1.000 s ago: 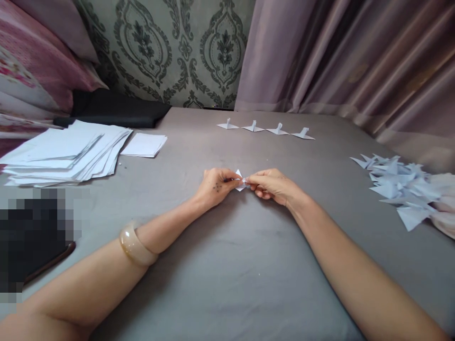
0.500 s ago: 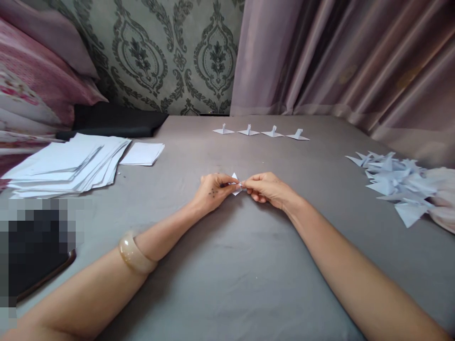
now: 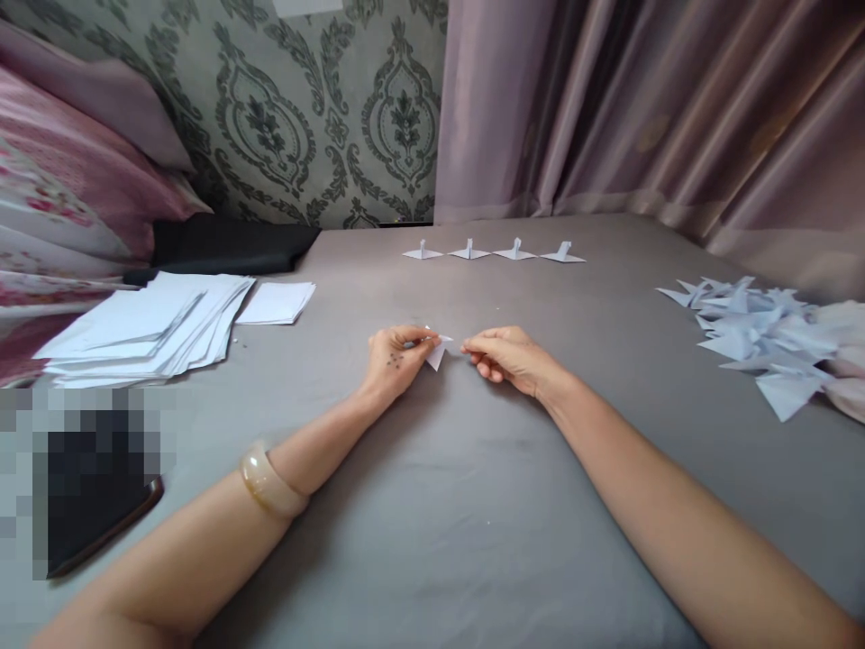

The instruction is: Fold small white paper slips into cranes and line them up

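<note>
Between the thumb and fingers of my left hand [image 3: 400,356] is a small folded white paper crane [image 3: 438,354], with its pointed parts sticking out to the right and downward. My right hand [image 3: 505,356] is just to the right of it, thumb and index finger pinched together. A narrow gap parts those fingertips from the paper, and nothing shows between them. Both hands are low over the grey cloth surface [image 3: 473,469]. My left palm hides part of the crane.
Several finished paper cranes [image 3: 469,251] stand in a row at the back. A heap of folded paper pieces [image 3: 763,329] lies at the right. On the left are large white sheets [image 3: 155,315], a small stack of square paper [image 3: 277,304] and a dark, partly blurred-out object [image 3: 101,496].
My right fingers have come off the paper, which both hands were pinching before. My left hand has shifted slightly left with the crane, now turned at another angle. The view has tilted a little.
</note>
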Motion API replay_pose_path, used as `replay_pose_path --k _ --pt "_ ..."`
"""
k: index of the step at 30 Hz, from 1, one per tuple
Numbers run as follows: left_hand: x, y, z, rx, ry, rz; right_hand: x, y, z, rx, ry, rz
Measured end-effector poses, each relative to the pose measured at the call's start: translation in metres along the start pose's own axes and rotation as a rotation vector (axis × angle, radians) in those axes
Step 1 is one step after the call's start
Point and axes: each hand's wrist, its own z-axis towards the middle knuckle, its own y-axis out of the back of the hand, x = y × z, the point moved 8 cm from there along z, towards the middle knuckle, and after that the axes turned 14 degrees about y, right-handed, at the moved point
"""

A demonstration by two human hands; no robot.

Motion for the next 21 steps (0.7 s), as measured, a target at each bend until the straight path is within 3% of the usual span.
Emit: replay_pose_path --k 6,9,16,21 --pt "0.000 0.017 0.001 -0.171 0.032 0.157 0.000 -0.002 -0.002 0.033 0.063 -0.071" --pt "-0.002 0.023 -0.002 -0.226 0.042 0.295 0.004 -0.001 -0.005 -0.016 0.136 -0.143" --pt "0.004 0.024 -0.002 -0.177 0.129 0.381 0.032 -0.010 -0.012 -0.117 0.548 -0.555" --pt "0.004 0.024 0.001 -0.185 0.111 0.448 0.027 -0.013 -0.008 -0.079 0.537 -0.587"
